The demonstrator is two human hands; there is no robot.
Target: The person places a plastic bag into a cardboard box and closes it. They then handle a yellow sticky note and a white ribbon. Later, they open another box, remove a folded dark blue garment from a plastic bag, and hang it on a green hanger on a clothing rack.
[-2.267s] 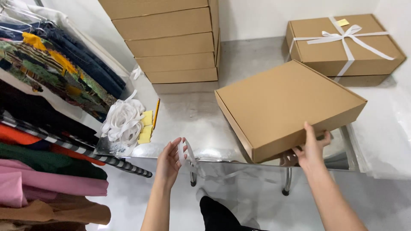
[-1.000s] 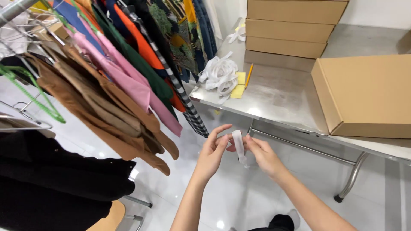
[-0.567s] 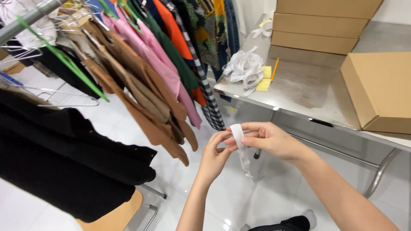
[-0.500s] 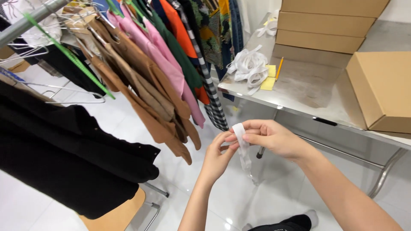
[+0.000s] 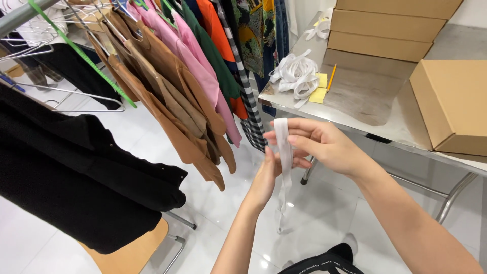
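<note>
The left hand (image 5: 265, 176) is rising with fingers up, pinching the white ribbon (image 5: 285, 152) from below. The right hand (image 5: 319, 144) is reaching in from the right, fingers stretched leftward, gripping the ribbon's top end; the rest is hanging down between both hands. Beyond the hands, a steel table (image 5: 385, 127) is carrying a ribbon pile (image 5: 297, 76). To the left, clothes (image 5: 172, 91) are hanging.

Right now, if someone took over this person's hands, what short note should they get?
Left hand: fingers pinch the white ribbon strip from below.
Right hand: fingers hold the strip's top end; the rest dangles toward the floor.
Nearby: ribbon pile, yellow notes and pencil on the metal table; open cardboard box at its right, flat boxes stacked behind.
Done: one strip in hand.
Left: nothing tied with this strip yet.
</note>
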